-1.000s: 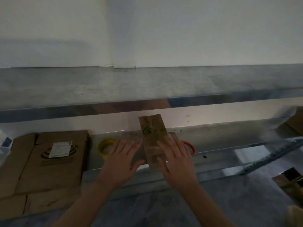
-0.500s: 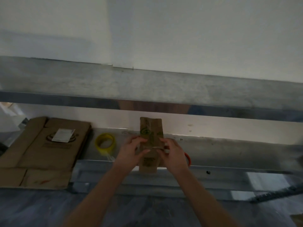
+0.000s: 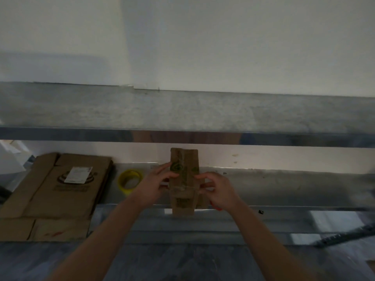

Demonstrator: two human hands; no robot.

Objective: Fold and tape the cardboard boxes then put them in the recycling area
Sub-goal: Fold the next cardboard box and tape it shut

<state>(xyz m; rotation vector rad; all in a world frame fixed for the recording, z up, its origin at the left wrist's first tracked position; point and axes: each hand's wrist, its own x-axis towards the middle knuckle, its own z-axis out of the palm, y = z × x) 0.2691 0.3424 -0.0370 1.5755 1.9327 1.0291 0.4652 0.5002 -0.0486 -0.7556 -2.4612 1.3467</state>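
One small folded cardboard box (image 3: 183,199) is laid flat on the lower shelf (image 3: 284,187), far end at the wall, near end over the lip. It is pinched at mid-length by the left hand (image 3: 152,187) and the right hand (image 3: 218,191), fingers curled onto its side edges, where a second ago both palms were spread flat. Pressing is judged finished and taping under way. Nothing is seen inside it. A yellow tape roll (image 3: 129,180) and stacked flattened cartons (image 3: 60,185) are kept leftward on the same shelf.
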